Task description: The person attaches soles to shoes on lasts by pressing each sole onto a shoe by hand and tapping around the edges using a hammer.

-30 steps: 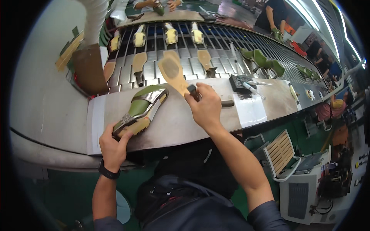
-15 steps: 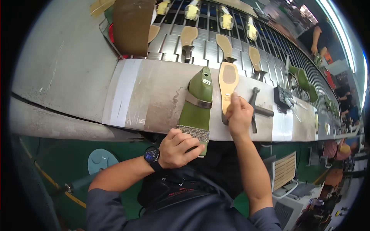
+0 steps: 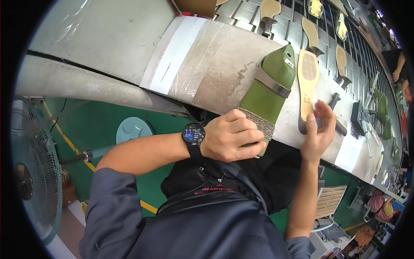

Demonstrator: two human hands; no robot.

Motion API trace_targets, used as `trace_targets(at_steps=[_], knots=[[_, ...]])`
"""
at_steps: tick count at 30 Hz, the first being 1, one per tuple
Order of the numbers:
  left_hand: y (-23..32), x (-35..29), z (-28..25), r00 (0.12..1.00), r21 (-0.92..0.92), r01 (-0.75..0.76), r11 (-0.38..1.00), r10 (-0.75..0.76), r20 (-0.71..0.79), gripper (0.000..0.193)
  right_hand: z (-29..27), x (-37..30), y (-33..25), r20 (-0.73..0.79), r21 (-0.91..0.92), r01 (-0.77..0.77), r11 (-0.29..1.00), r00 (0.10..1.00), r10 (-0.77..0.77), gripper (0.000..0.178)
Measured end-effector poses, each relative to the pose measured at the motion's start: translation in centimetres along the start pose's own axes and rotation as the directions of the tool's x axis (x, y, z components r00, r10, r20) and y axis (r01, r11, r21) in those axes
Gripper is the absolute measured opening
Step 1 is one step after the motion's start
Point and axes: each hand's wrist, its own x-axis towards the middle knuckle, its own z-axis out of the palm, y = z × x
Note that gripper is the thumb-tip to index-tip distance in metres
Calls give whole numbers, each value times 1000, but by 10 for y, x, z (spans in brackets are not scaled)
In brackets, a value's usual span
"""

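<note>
Green, with a glittery band, the shoe (image 3: pixel 269 97) lies at the bench's (image 3: pixel 215 64) near edge, the left hand (image 3: pixel 233 137) clasped over its near end. Just beside it, the tan sole (image 3: pixel 307 88) lies by the right hand (image 3: pixel 319 131), fingers parted; whether they touch it, I can't tell. Steadying the shoe seems the step; gripping the sole would call for closing those fingers.

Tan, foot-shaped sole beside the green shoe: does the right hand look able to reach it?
Probably yes: the right hand is partly open at the near end of the sole, nothing visible between them.
</note>
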Motion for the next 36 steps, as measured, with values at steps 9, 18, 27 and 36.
trace_targets(at_steps=[9, 18, 27, 36], knots=[[-15, 23, -11, 909, 8, -72, 997, 62, 413, 35, -105, -69, -33, 231, 86, -272, 958, 941, 246, 18], [-14, 111, 10, 947, -192, -11, 981, 72, 312, 45, -88, -139, -3, 520, 474, -770, 428, 637, 570, 35], [-58, 174, -6, 717, -806, 562, 186, -594, 364, 64, -115, -124, -39, 405, 531, -680, 505, 727, 554, 31], [-58, 174, -20, 791, -851, 474, 227, -534, 299, 69, -158, -82, -30, -32, 599, -408, 689, 847, 530, 21]])
